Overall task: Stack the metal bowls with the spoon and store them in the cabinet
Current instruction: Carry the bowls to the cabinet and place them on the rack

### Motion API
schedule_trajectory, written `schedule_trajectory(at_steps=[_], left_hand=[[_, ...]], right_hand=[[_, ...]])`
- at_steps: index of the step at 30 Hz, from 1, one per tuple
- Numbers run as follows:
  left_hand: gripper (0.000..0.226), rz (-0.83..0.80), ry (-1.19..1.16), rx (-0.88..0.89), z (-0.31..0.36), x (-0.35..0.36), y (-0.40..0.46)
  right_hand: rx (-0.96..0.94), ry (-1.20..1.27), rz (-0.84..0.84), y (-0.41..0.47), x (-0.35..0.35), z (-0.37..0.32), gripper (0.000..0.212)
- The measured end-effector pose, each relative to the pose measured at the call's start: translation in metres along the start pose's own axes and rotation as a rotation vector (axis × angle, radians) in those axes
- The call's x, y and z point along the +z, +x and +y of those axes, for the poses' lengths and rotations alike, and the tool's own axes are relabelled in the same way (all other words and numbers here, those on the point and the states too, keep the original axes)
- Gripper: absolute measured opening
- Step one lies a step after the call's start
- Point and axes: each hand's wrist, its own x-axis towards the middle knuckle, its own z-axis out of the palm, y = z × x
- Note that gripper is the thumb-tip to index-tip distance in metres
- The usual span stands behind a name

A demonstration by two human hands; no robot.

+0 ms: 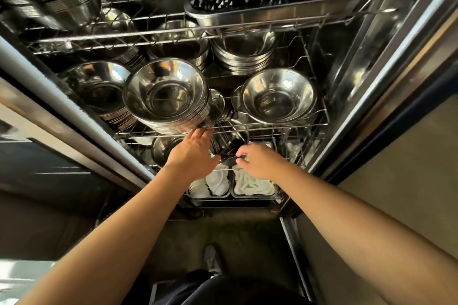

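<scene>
Storage looks mostly done; the hands are working at the final placement. Landmark: the middle wire shelf (272, 126) of the open cabinet (352, 96).

- A tall stack of metal bowls (165, 96) is already sitting on that shelf near its front edge, with another stack (99, 89) beside it on the left and a bowl pile (279, 95) on the right. More piles are sitting behind them.
- The left hand (195, 153) is reaching just below the shelf's front rail, fingers spread, tips touching the base of the tall stack. I judge it's steadying or nudging it.
- The right hand (257, 161) is hovering just under the shelf, fingers curled in toward a dark utensil (230, 156). It may be the spoon, but it's too dark to confirm, and I can't tell whether the hand is gripping it.
- White dishes in trays (252, 187) are sitting below the shelf.

Left to do, by my read: settle the spoon with the bowls, pull both hands out.
</scene>
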Motion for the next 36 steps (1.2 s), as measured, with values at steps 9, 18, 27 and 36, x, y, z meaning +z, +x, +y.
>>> schedule_trajectory(at_steps=[9,18,27,36], left_hand=[[0.049,0.213,-0.050,0.157,0.054,-0.039,0.031],[0.098,0.118,0.018,0.200,0.077,-0.024,0.076],[0.104,0.020,0.004,0.208,0.064,0.000,0.086],[0.097,0.042,0.000,0.159,0.049,-0.001,0.071]], right_hand=[[-0.091,-0.032,0.337,-0.048,-0.100,-0.005,0.015],[0.377,-0.066,0.377,-0.039,-0.137,0.010,0.109],[0.463,0.025,0.211,-0.024,-0.127,0.022,0.148],[0.391,-0.035,0.186,-0.018,-0.117,0.021,0.144]])
